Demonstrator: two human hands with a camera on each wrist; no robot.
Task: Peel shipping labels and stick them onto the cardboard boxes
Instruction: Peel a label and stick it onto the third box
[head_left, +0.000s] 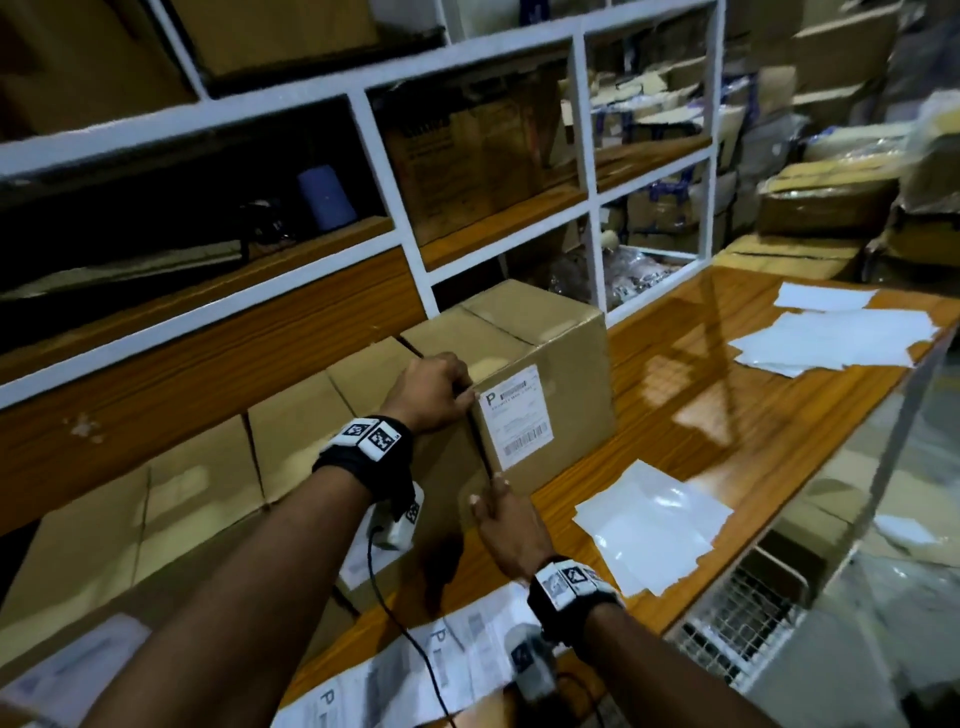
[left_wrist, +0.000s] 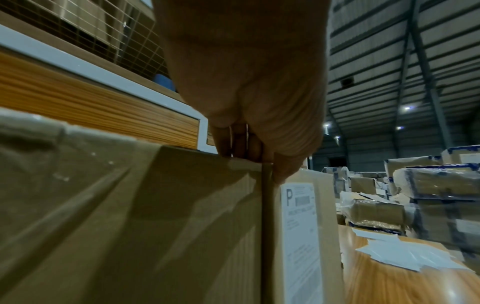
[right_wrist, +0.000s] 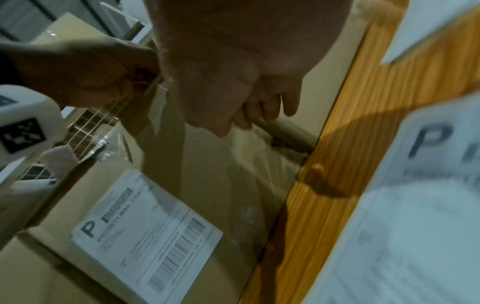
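On my monitor the counter (head_left: 727, 415) was glossy varnished wood, its grain mirroring the shelving. The box (head_left: 561, 384) under my hands was plain matt brown cardboard, and its label (head_left: 517, 415) was smooth white paper printed in black. Loose sheets (head_left: 654, 525) nearby had a slick, shiny backing-paper finish. The shelf frame (head_left: 582, 119) looked painted white and smooth. A strip of labels (head_left: 415, 670) at the near edge was matt white paper.

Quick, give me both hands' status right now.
Left hand: fingers curled over the top corner of the labelled cardboard box, gripping it.
Right hand: fingers fairly straight, pressing on the box's lower corner edge.
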